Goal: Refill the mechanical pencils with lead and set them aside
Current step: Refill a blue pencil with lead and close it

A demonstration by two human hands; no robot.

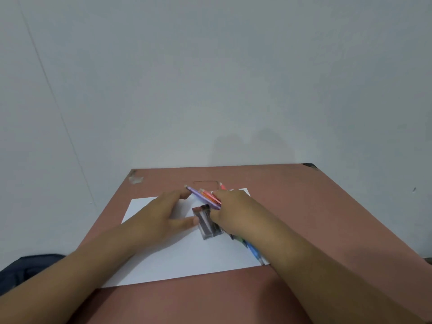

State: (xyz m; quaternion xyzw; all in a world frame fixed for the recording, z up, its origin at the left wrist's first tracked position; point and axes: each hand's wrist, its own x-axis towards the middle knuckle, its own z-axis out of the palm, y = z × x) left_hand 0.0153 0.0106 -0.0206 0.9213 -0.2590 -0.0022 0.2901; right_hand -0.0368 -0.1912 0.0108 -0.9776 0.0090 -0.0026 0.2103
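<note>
My right hand (236,213) grips a bundle of mechanical pencils over the white paper (187,260). Their purple (201,196), orange (208,196) and pink ends stick out up and to the left of the fist. A blue and green end (253,251) shows under my right wrist. A dark see-through lead case (208,224) lies on the paper between my hands, right against my right hand. My left hand (161,213) lies flat over the paper with relaxed fingers, its thumb tip at the case's left side and its forefinger near the purple pencil's tip.
The paper lies on a reddish-brown table (315,218) pushed against a pale wall (210,78). A dark bag (28,267) sits off the table's left edge. The table's back corners are scuffed.
</note>
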